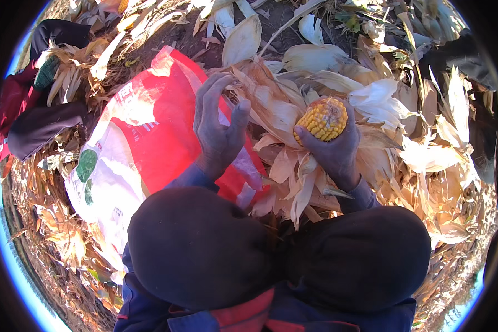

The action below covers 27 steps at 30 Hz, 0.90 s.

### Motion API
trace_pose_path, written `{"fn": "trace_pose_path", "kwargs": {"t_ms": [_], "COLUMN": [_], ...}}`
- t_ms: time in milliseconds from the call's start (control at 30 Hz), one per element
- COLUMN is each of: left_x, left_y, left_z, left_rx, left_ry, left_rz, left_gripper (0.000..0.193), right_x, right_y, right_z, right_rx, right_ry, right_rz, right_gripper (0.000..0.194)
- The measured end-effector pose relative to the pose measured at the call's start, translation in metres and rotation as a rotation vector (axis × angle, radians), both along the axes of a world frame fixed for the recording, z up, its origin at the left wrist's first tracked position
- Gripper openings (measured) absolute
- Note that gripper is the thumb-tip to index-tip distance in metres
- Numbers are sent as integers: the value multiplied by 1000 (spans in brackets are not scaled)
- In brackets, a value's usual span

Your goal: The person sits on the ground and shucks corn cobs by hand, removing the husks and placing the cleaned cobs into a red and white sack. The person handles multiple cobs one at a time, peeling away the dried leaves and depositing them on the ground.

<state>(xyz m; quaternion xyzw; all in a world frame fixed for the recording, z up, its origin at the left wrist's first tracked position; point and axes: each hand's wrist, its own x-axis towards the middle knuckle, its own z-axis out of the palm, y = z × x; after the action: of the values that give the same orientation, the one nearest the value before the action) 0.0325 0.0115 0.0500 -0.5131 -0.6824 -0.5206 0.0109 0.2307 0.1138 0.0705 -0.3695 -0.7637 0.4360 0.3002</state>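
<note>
My right hand (pixel 338 145) is wrapped around a yellow ear of corn (pixel 324 118), its thumb lying across the kernels. A pale, discoloured patch marks the end of the ear facing me. My left hand (pixel 222 124) is raised over a red and white woven sack (pixel 157 133), fingers apart and curved, holding nothing that I can make out. Its fingertips come close to dry corn husks (pixel 269 99); whether they touch is unclear. More loose husks lie under and around my right hand. Both hands extend beyond my bent knees (pixel 199 249).
At the left another person sits in dark trousers (pixel 45 124), with a green glove (pixel 46 72) beside husks. Dark cloth (pixel 460 60) shows at the right rim. Bare soil (pixel 174 33) appears between scattered husks. A husk pile (pixel 431 166) lies on my right.
</note>
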Motion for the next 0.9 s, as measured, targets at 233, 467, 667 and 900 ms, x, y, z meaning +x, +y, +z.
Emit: {"fn": "trace_pose_path", "kwargs": {"t_ms": [233, 467, 667, 900], "left_x": [43, 36, 41, 37], "left_y": [-8, -12, -16, -22], "left_z": [-22, -40, -49, -46], "left_rx": [-314, -317, -144, -107], "left_ry": [-815, -1198, -1452, -1412], "left_rz": [-488, -532, -325, -244], "left_gripper": [68, 59, 38, 37], "right_x": [-27, -34, -34, -28], "right_y": [-15, -24, -37, -42], "right_z": [-37, -39, -55, -65], "right_rx": [446, 418, 422, 270], "right_ry": [16, -44, -23, 96], "right_rz": [192, 219, 266, 185], "right_gripper": [54, 71, 61, 36]}}
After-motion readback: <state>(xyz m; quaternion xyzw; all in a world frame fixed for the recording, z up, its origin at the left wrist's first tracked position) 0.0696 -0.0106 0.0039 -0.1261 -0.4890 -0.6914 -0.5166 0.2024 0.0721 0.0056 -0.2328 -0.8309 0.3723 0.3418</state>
